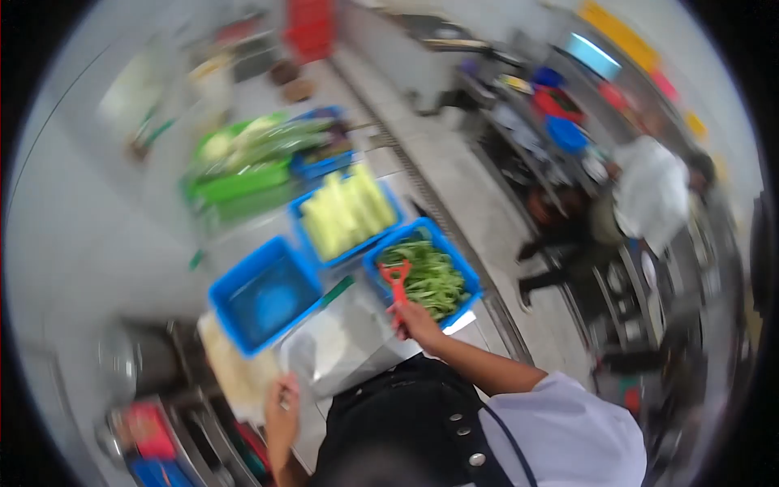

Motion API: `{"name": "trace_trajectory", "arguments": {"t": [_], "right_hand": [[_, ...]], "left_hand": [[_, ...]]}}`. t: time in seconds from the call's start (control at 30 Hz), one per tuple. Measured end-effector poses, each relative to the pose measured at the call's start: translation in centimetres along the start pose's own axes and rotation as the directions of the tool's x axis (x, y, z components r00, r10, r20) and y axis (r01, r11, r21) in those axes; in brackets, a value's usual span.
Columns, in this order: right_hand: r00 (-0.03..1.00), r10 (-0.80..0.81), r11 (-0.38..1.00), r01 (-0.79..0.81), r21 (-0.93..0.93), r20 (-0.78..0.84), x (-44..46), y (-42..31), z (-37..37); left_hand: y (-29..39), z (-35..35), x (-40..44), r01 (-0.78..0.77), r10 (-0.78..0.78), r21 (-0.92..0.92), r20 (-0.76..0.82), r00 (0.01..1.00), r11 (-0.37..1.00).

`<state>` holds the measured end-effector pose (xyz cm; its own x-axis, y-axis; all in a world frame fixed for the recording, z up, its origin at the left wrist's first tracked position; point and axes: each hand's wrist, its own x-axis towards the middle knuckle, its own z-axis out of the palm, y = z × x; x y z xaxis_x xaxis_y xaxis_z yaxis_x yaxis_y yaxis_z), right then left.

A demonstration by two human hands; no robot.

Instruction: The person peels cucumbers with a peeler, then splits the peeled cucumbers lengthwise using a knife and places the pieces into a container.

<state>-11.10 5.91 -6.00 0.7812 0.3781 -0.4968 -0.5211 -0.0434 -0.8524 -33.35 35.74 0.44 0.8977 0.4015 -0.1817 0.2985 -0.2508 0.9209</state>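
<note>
My right hand [415, 322] is closed round the handle of a red peeler [396, 280], whose head is over a blue basin [469, 284] of green peelings [434, 276]. My left hand [282, 402] is low on the left, beside a pale board [231, 365]; its fingers are blurred. Between my hands lies a whitish sheet or tray [337, 337], with a green strip [338, 290] at its upper edge. A blue basin with clear liquid [268, 296] sits to its upper left. Behind it, another blue basin [398, 213] holds pale peeled vegetables [345, 213].
A green crate [243, 185] with bagged vegetables [260, 146] stands farther back, beside a red container [310, 31]. A floor drain [426, 195] runs along the right. Beyond it, a person in a white top [652, 191] bends near a counter. A metal pot [142, 357] is at left.
</note>
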Motion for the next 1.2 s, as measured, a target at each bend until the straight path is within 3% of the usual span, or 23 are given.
{"name": "trace_trajectory", "arguments": {"t": [0.03, 0.07, 0.1, 0.13, 0.2, 0.23, 0.27, 0.37, 0.43, 0.5, 0.53, 0.57, 0.6, 0.63, 0.67, 0.7, 0.77, 0.8, 0.87, 0.93, 1.0, 1.13, 1.2], "right_hand": [[0.994, -0.112, 0.991, 0.110, -0.077, -0.011, -0.3, 0.7, -1.0], [0.997, -0.080, 0.996, 0.080, -0.026, -0.013, -1.2, 0.3, -2.0], [1.000, 0.015, 0.993, -0.016, 0.117, 0.010, -2.5, -0.6, -3.3], [0.993, 0.099, 0.961, -0.112, 0.254, 0.066, -3.7, -1.5, -4.6], [1.000, -0.009, 0.985, 0.008, 0.173, 0.007, -5.2, -1.0, -7.1], [0.994, -0.103, 0.992, 0.105, 0.070, -0.027, -5.9, -1.2, -8.4], [0.999, -0.031, 0.967, 0.040, 0.252, -0.041, -7.3, -1.5, -10.3], [0.995, -0.067, 0.918, 0.088, 0.386, -0.069, -9.8, -0.1, -16.6], [0.974, -0.191, 0.976, 0.202, 0.084, -0.124, -11.3, 1.3, -20.9], [0.984, -0.119, 0.988, 0.129, 0.078, -0.129, -14.6, 1.3, -26.3], [0.985, -0.073, 0.994, 0.085, 0.072, -0.157, -15.6, 1.2, -28.6], [0.982, -0.070, 0.995, 0.081, 0.056, -0.177, -16.2, 0.7, -31.0], [0.977, -0.049, 0.996, 0.063, 0.063, -0.209, -17.3, 1.2, -32.3], [0.968, -0.104, 0.994, 0.104, -0.009, -0.229, -18.9, 1.2, -33.2], [0.946, -0.206, 0.978, 0.187, -0.098, -0.250, -19.0, 0.0, -34.4], [0.964, -0.187, 0.981, 0.174, -0.084, -0.189, -19.8, -0.4, -38.0], [0.947, -0.097, 0.964, 0.165, 0.207, -0.305, -20.6, 0.0, -41.0], [0.945, -0.095, 0.962, 0.168, 0.217, -0.312, -20.6, 0.2, -42.1], [0.862, -0.275, 0.951, 0.310, 0.013, -0.425, -20.2, 0.2, -43.4], [0.884, -0.247, 0.942, 0.316, 0.117, -0.396, -18.8, -1.2, -46.2], [0.903, -0.137, 0.939, 0.249, 0.237, -0.407, -17.0, -2.8, -48.0], [0.858, -0.206, 0.935, 0.314, 0.165, -0.470, -11.6, -5.1, -52.1], [0.922, -0.083, 0.908, 0.227, 0.353, -0.379, -8.9, -6.2, -56.0]], "left_hand": [[-0.5, 2.5, 0.0, 0.102, -0.093, -0.046, 0.163, 0.982, 0.994], [1.5, 4.5, 0.7, 0.088, -0.062, -0.050, 0.385, 0.921, 0.995], [4.5, 6.3, 0.9, 0.271, -0.239, 0.017, 0.527, 0.816, 0.963], [4.6, 8.3, 1.6, 0.239, -0.211, 0.021, 0.551, 0.808, 0.971], [3.7, 12.1, 2.4, 0.163, -0.087, -0.011, 0.808, 0.583, 0.987], [3.6, 13.6, 3.1, 0.127, -0.064, -0.011, 0.819, 0.570, 0.992], [4.1, 15.4, 3.8, 0.055, -0.060, 0.037, 0.857, 0.511, 0.998], [5.4, 21.8, 5.7, -0.183, 0.030, 0.039, 0.933, 0.359, 0.982], [7.3, 27.4, 6.1, -0.334, 0.138, -0.064, 0.969, 0.204, 0.941], [6.9, 33.4, 6.1, -0.299, 0.135, -0.107, 0.988, 0.072, 0.948], [7.3, 36.4, 6.4, -0.269, -0.004, 0.003, 1.000, -0.001, 0.963], [7.5, 39.3, 6.2, -0.251, -0.019, 0.002, 0.998, -0.065, 0.968], [12.2, 40.7, 6.0, -0.190, -0.033, 0.014, 0.994, -0.100, 0.982], [15.3, 41.7, 6.0, -0.381, 0.215, -0.232, 0.973, -0.086, 0.895], [17.2, 42.6, 5.8, -0.327, 0.216, -0.246, 0.968, -0.125, 0.913], [19.7, 45.9, 4.8, -0.338, 0.101, -0.144, 0.985, -0.142, 0.930], [20.9, 48.5, 4.5, -0.376, -0.004, -0.030, 0.996, -0.090, 0.926], [21.6, 50.1, 4.4, -0.451, -0.108, 0.057, 0.990, -0.088, 0.891], [21.4, 52.3, 4.3, -0.501, -0.137, 0.058, 0.983, -0.123, 0.864], [22.4, 54.6, 6.0, -0.458, -0.038, -0.002, 0.996, -0.077, 0.889], [21.4, 57.2, 7.8, -0.463, 0.031, -0.101, 0.987, -0.157, 0.880], [20.9, 63.5, 12.5, -0.489, 0.062, -0.125, 0.988, -0.142, 0.863], [21.0, 67.5, 15.6, -0.444, 0.117, -0.186, 0.977, -0.178, 0.876]]}}
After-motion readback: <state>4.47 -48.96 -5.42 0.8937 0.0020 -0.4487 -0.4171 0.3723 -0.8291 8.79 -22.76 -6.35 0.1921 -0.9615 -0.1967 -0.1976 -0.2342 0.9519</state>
